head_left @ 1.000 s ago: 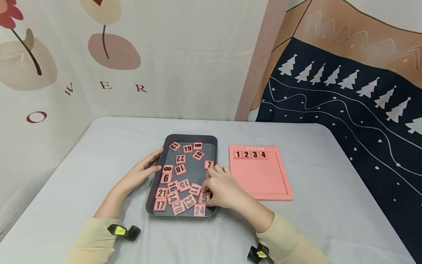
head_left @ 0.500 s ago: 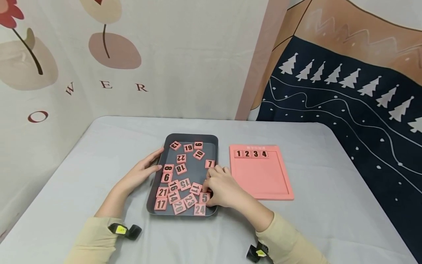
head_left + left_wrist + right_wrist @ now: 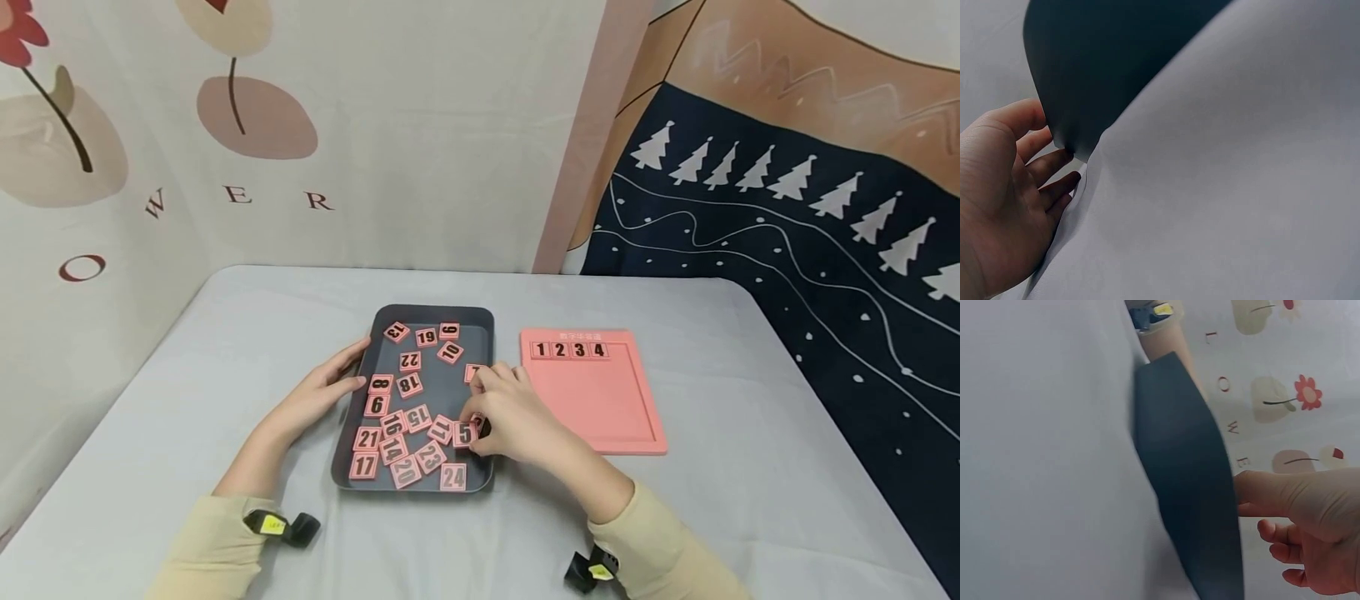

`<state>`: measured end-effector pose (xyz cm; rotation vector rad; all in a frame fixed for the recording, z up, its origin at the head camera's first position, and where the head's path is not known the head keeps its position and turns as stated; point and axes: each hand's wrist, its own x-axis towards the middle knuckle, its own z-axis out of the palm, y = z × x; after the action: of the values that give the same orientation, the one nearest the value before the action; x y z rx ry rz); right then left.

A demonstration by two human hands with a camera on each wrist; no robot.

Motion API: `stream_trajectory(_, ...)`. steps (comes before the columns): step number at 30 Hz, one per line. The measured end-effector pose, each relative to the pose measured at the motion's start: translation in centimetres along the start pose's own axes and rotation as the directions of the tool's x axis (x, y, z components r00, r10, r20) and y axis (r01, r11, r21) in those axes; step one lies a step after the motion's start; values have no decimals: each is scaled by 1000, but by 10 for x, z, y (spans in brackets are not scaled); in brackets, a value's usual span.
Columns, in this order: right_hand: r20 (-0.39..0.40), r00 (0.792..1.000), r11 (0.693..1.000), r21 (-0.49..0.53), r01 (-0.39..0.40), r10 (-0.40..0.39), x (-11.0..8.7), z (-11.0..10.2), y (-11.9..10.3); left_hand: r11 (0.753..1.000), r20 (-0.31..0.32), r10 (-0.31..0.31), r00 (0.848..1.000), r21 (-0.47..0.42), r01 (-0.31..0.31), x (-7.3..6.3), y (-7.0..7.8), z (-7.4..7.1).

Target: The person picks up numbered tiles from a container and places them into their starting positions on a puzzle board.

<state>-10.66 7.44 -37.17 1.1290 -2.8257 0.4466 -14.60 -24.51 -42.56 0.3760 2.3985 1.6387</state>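
A dark grey tray point(image 3: 450, 392) holds several pink number tiles, some turned sideways or upside down. My right hand point(image 3: 517, 412) reaches over the tray's right side and pinches the number 5 tile point(image 3: 463, 434) between thumb and fingers. Another tile behind that one is mostly hidden by the fingers, and the number 7 tile point(image 3: 472, 373) is partly covered. With relaxed fingers my left hand point(image 3: 318, 392) touches the tray's left wall; in the left wrist view the left hand point(image 3: 1010, 187) lies against the tray's dark outer side point(image 3: 1091, 69).
Right of the tray lies a pink board point(image 3: 588, 408) with tiles 1, 2, 3 and 4 in a row along its top left. Both stand on a white-clothed table point(image 3: 262, 333). Printed curtains point(image 3: 435, 167) hang behind.
The number 5 tile has slid away from the tray's near edge, up beside the number 11 tile, with my right hand moving along. My left hand stays at the tray's side.
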Motion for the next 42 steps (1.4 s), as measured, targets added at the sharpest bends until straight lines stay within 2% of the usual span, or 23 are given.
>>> stream_trajectory(8, -35, 999, 999, 48, -22, 24, -4, -15, 10, 1000, 6, 13, 1000, -7, -13, -1, 0, 0)
stream_trajectory(20, -120, 993, 999, 41, 10, -5, -21, -31, 43, 1000, -1, 2, 1000, -3, -2, -1, 1, 0)
stream_trajectory(36, -158, 987, 998, 65, -17, 27, -48, -42, 89, 1000, 1, 13, 1000, 8, -13, -1, -1, 0)
stream_trajectory(42, -167, 985, 999, 39, -25, 31, -57, -43, 109, 1000, 4, 13, 1000, 4, -13, 0, -1, 0)
